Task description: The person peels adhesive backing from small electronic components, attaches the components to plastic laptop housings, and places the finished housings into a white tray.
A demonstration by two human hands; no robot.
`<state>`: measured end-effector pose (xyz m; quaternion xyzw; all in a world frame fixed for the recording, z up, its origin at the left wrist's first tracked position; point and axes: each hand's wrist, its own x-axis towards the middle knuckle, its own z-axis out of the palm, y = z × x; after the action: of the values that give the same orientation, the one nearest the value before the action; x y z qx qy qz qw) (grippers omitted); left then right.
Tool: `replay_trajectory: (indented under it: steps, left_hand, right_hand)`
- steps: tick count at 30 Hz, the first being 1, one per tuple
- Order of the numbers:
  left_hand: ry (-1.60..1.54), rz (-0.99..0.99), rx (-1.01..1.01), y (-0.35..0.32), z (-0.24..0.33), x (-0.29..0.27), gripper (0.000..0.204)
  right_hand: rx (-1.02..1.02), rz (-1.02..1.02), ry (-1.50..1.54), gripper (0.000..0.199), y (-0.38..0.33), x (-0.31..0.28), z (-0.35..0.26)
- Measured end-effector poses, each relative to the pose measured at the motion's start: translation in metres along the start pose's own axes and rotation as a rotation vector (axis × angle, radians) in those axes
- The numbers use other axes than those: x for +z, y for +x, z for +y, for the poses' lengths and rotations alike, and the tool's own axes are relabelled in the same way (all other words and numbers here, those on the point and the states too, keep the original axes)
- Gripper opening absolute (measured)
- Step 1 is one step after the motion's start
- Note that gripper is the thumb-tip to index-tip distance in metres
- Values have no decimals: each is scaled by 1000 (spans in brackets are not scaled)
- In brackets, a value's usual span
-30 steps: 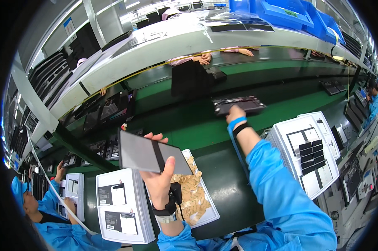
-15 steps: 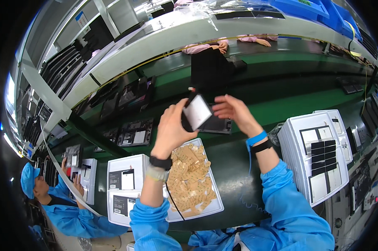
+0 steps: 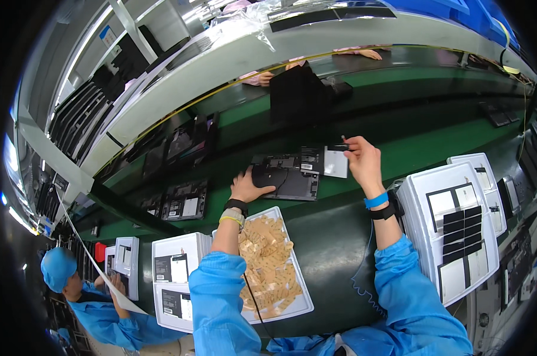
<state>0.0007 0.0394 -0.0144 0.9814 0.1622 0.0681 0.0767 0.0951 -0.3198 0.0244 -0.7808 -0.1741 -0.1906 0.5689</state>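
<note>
Both hands have lowered to the open laptop (image 3: 287,174): left hand (image 3: 249,184) flat on its near-left corner, right hand (image 3: 361,161) pinching a white card (image 3: 336,162) at its right edge.

Green conveyor belt (image 3: 434,142) (grey shelf (image 3: 233,65) overhead)

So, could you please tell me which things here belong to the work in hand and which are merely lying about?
In hand:
- open dark device on the green belt, left hand pressing it
- pale rectangular part, held by right hand

Lying about:
- tray of tan pieces
- white trays with dark strips
- other dark devices along the belt
</note>
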Motion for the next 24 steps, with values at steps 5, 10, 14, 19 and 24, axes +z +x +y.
replay_trajectory:
  steps: [5,10,14,19,24]
  left_hand:
    - [-102,-77,-127,11,-8,32,121]
    - [1,-173,-234,-2,80,14,95]
    - [4,-47,168,-19,97,26,65]
    - [-451,-82,101,-8,105,39,55]
    - [-588,-84,88,0,82,50,65]
  right_hand:
    - [-22,48,-85,31,13,-2,23]
    - [-38,120,-168,33,24,-13,33]
    - [-32,126,-136,34,25,3,34]
    - [-18,108,-76,40,33,17,56]
    - [-3,21,-86,40,45,44,66]
